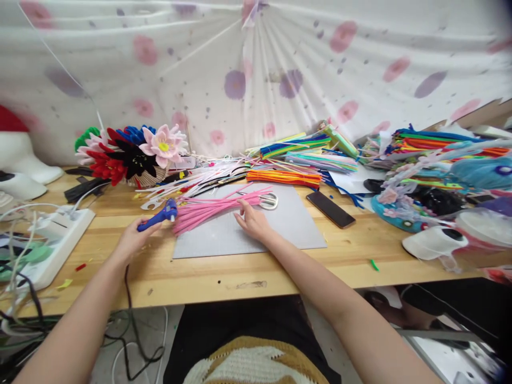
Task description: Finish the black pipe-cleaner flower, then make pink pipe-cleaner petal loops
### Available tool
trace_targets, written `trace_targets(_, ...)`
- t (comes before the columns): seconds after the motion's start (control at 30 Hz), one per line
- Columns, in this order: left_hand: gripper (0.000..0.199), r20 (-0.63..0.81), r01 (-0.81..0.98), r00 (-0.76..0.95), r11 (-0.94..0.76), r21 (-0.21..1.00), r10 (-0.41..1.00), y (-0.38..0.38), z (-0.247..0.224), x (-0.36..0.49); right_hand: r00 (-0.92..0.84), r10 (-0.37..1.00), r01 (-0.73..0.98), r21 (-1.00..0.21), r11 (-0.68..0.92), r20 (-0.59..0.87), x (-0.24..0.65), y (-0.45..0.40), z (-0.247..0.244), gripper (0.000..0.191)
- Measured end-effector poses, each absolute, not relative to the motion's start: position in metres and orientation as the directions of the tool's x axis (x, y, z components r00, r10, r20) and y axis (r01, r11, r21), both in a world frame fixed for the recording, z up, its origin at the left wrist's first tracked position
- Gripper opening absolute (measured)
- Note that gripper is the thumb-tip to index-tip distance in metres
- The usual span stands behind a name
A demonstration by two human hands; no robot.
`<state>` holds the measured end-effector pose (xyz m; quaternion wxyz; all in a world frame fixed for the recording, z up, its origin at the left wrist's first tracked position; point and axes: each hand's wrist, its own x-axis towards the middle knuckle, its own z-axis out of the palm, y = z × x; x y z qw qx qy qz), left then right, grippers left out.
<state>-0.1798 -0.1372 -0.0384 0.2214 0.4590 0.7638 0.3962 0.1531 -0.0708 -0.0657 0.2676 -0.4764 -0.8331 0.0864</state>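
Note:
My left hand (138, 234) is closed around the handle of a blue hot glue gun (158, 216), whose nozzle end lies near the left end of the pink stems. A loose bundle of fuzzy pink pipe cleaners (208, 210) lies across a grey mat (298, 229). At the bundle's right end is my right hand (254, 220), fingers apart, with a fingertip over the stems; whether it presses on them I cannot tell. Just beyond that hand, the light handles of a pair of scissors (270, 201) show, and the blades are mostly hidden by the stems.
Pipe-cleaner flowers (164, 145) stand in a basket at the back left. Orange pipe cleaners (284, 177) and other coloured bundles line the back. A phone (331, 209) lies right of the mat. A power strip (66, 245) with cables sits left. Finished blue pieces (394, 210) crowd the right.

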Motion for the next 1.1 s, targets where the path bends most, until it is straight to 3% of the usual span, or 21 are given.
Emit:
trace_targets(0.07, 0.042, -0.034, 0.498, -0.449, 0.282, 0.820, 0.893, -0.139, -0.042, -0.198, -0.366, 0.866, 0.776, -0.401, 0.486, 0.341, 0.166, -0.063, -0.069, 0.048)
trace_targets(0.13, 0.039, 0.008, 0.524, -0.467, 0.269, 0.808, 0.884, -0.140, -0.047, -0.207, -0.340, 0.885, 0.799, -0.399, 0.451, 0.319, 0.175, -0.057, -0.069, 0.048)
trace_targets(0.3, 0.033, 0.167, 0.720, -0.500, 0.300, 0.626, 0.850, -0.138, -0.059, -0.216, -0.337, 0.902, 0.818, -0.390, 0.423, 0.271, 0.189, -0.046, -0.068, 0.046)
trace_targets(0.63, 0.057, 0.062, 0.839, -0.516, 0.489, 0.240, 0.854, -0.131, -0.066, -0.229, -0.349, 0.916, 0.838, -0.373, 0.399, 0.197, 0.191, -0.045, -0.068, 0.042)
trace_targets(0.83, 0.057, 0.078, 0.867, -0.475, 0.451, 0.210, 0.877, -0.141, -0.063, -0.230, -0.372, 0.903, 0.828, -0.363, 0.428, 0.216, 0.191, -0.042, -0.071, 0.042)
trace_targets(1.1, 0.049, 0.121, 0.878, -0.426, 0.377, 0.293, 0.897, -0.143, -0.056, -0.230, -0.338, 0.912, 0.834, -0.376, 0.405, 0.232, 0.188, -0.043, -0.068, 0.036)
